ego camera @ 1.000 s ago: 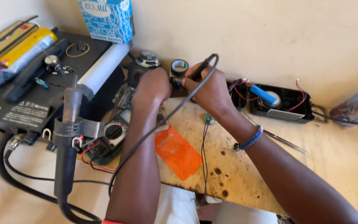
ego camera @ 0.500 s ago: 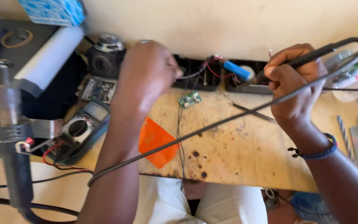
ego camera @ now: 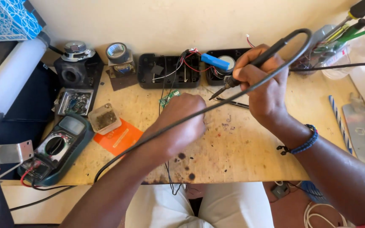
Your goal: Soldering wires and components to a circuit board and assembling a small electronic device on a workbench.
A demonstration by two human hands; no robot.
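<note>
One soldering iron (ego camera: pixel 250 67) in right hand (ego camera: pixel 260 86), tip down-left.

- I had one soldering iron (ego camera: pixel 250 69) in my right hand (ego camera: pixel 262 90).
- One small green circuit board (ego camera: pixel 170 98) lay by my left hand (ego camera: pixel 186 122).
- One multimeter (ego camera: pixel 55 150) sat at the workbench's (ego camera: pixel 250 156) left edge.
- Two open black casings (ego camera: pixel 167 71) stood along its far edge.
- One tape roll (ego camera: pixel 117 52) stood there too.

Multimeter (ego camera: pixel 55 152) left of board (ego camera: pixel 170 98) — tweezers (ego camera: pixel 232 101) right.
</note>
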